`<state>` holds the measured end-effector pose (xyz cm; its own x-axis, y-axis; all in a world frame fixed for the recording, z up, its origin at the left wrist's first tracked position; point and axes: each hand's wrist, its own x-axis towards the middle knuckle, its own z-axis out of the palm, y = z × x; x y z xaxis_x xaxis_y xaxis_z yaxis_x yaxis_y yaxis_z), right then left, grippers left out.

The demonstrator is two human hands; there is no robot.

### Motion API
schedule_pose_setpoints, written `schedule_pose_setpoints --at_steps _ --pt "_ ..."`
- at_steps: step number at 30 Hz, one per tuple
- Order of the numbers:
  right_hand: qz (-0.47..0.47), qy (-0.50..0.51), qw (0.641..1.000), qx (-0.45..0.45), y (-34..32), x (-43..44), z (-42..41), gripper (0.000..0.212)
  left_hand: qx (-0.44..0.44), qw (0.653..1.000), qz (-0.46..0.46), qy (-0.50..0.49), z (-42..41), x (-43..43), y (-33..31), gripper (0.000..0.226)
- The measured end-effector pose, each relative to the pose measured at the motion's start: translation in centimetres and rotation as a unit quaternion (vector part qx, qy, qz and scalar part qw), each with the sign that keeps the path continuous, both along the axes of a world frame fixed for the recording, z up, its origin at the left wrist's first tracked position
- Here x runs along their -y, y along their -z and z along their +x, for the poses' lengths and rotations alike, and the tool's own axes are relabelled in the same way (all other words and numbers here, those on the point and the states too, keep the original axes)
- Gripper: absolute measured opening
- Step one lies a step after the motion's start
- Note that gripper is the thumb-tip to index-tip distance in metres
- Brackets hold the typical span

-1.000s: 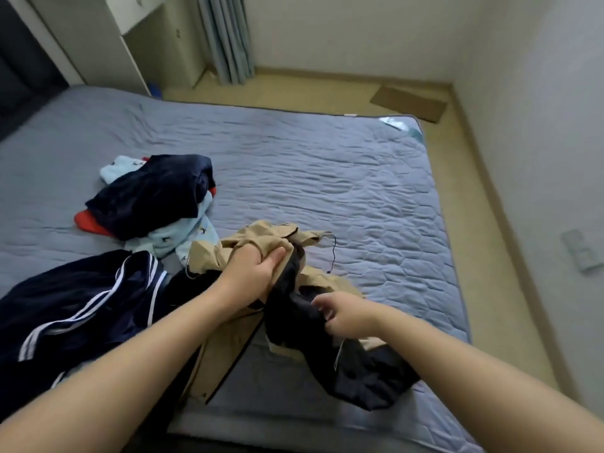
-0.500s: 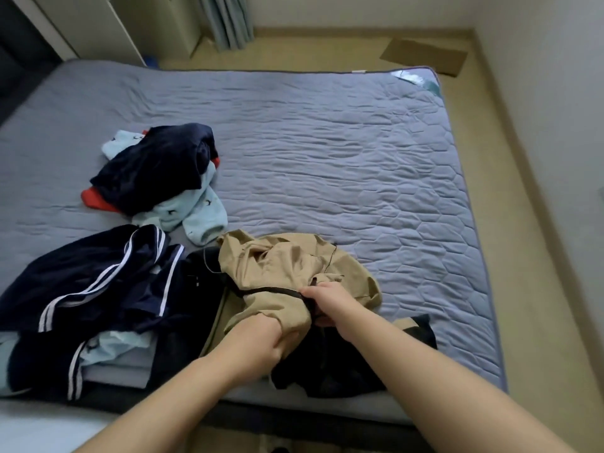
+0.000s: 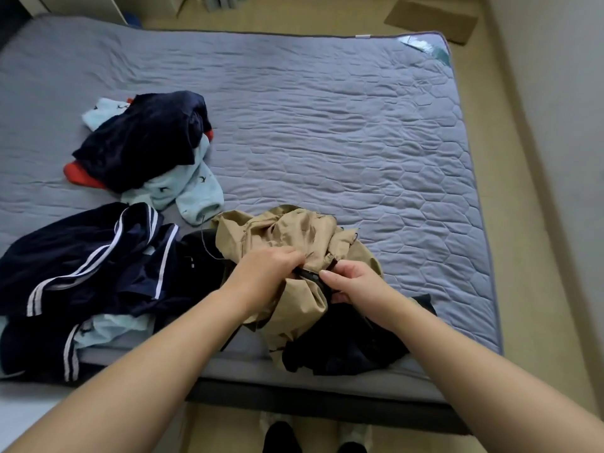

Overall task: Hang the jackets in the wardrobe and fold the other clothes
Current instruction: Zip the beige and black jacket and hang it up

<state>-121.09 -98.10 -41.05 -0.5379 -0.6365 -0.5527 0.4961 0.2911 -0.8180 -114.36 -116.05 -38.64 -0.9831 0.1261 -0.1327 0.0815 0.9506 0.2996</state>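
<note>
Your left hand and right hand meet over the tan jacket, which lies bunched at the near edge of the bed. The fingers of both curl tight round its cloth at a black trim. Just left of it lie navy striped clothes. Farther up the bed sits a pile of navy, pale blue and red.

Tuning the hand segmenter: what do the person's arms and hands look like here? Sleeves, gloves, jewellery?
The left hand and right hand are bare: no gloves, no rings visible. The left forearm and right forearm are bare up to the frame edge, with no sleeve showing. No watch, bracelet or marking at either wrist.
</note>
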Motion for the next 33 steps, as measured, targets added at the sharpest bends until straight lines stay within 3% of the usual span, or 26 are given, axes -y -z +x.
schedule_pose_setpoints --at_steps 2,6,12,16,22,29,33 --pt "0.006 0.017 0.999 -0.04 0.2 -0.6 -0.2 0.006 -0.039 0.999 -0.002 0.006 0.0 0.6 0.0 0.006" --pt "-0.015 0.07 0.989 -0.128 0.3 -0.6 -0.1 0.018 -0.082 0.997 -0.003 0.012 0.3 1.7 -0.3 0.017" --pt "-0.025 0.071 0.988 -0.134 0.5 2.3 1.4 0.017 -0.142 0.99 0.006 0.01 0.2 2.9 -1.3 0.019" --pt "-0.008 0.059 0.993 -0.098 1.0 4.1 2.2 0.011 -0.164 0.986 0.013 -0.004 -0.2 3.3 -1.5 0.022" --pt "-0.038 0.2 0.978 0.05 2.0 5.7 3.4 0.015 -0.183 0.983 -0.012 0.027 -0.5 3.5 -1.2 0.037" --pt "-0.002 0.282 0.959 0.038 2.1 5.4 3.9 0.002 -0.111 0.984 -0.13 0.04 -1.4 4.2 -0.4 0.023" --pt "0.02 0.315 0.948 0.039 2.5 4.4 4.1 0.012 -0.035 0.982 -0.186 0.023 -2.3 5.0 -0.1 0.014"
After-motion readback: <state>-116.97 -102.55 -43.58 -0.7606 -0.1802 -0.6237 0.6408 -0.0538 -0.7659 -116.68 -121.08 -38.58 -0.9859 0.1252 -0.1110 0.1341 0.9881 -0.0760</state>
